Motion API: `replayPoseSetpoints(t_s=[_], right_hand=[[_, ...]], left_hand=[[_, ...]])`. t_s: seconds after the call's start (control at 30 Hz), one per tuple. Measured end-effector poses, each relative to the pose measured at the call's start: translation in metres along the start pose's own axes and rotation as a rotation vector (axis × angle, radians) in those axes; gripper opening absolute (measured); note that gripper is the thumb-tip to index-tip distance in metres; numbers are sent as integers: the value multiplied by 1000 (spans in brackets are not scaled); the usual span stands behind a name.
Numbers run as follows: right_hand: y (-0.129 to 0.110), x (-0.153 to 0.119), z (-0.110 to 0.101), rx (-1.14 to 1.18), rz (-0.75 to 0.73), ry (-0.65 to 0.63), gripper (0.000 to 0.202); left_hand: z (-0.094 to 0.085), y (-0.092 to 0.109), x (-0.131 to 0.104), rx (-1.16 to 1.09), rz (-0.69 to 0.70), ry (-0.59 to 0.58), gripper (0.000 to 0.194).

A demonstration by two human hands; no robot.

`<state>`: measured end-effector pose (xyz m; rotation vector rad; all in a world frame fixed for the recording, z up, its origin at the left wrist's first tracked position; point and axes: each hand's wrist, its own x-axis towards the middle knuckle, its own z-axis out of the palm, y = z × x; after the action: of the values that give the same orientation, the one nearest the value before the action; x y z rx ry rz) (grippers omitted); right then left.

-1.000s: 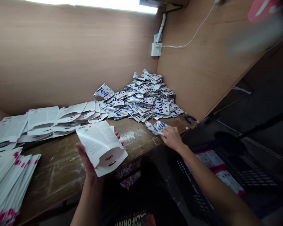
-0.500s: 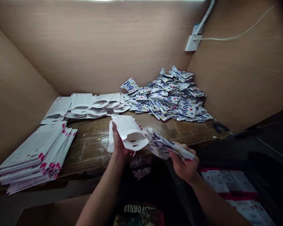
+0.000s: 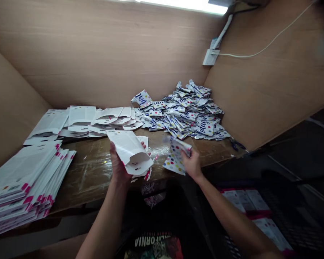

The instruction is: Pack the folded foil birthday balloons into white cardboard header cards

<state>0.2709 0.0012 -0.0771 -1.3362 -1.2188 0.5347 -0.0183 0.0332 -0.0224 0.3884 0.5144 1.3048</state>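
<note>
My left hand (image 3: pixel 120 167) is wrapped round a white paper envelope (image 3: pixel 125 145), whose flap end gapes toward me. To the right, my right hand (image 3: pixel 192 163) grips a folded foil balloon (image 3: pixel 175 156) with coloured dots, a short way apart from the envelope. Part of another white envelope (image 3: pixel 143 141) shows on the table behind my left hand. Small pink and white scraps (image 3: pixel 148 174) lie near the table edge. At the back, a large heap of similar folded balloons (image 3: pixel 183 115) with blue lettering rests against the cardboard wall.
Overlapping open envelopes (image 3: pixel 82 117) line the back left of the brown table (image 3: pixel 94 169). A tall stack of pink-edged envelopes (image 3: pixel 24 183) fills the left front. Pliers (image 3: pixel 237 144) lie at the right edge. Below right, a dark crate (image 3: pixel 275 201) holds packed envelopes. A white socket (image 3: pixel 211 57) hangs above.
My right hand has turned the balloon so that its dotted side shows and hangs lower. My left hand still holds the envelope. The camera view has shifted to the right and up.
</note>
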Motion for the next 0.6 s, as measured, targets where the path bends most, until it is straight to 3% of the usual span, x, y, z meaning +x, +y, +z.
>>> replayPoseSetpoints(t_s=[0.07, 0.13, 0.27, 0.37, 0.5, 0.6], right_hand=[[27, -18, -6, -266, -285, -238, 14], [41, -33, -18, -434, -523, -455, 22], [38, -38, -44, -651, -684, -676, 33], [22, -39, -55, -578, -736, -668, 34], [-26, -48, -48, -227, -610, -449, 40], [-76, -48, -31, -253, -694, -562, 33]], left_hand=[[-4, 5, -3, -1, 25, 0, 93], [-7, 9, -5, -17, 40, 21, 93], [-11, 11, -4, -30, 47, 23, 94], [-9, 8, -3, -24, 32, 27, 93], [1, -5, -2, -80, -49, 37, 93], [13, -20, -3, -100, -127, -2, 95]])
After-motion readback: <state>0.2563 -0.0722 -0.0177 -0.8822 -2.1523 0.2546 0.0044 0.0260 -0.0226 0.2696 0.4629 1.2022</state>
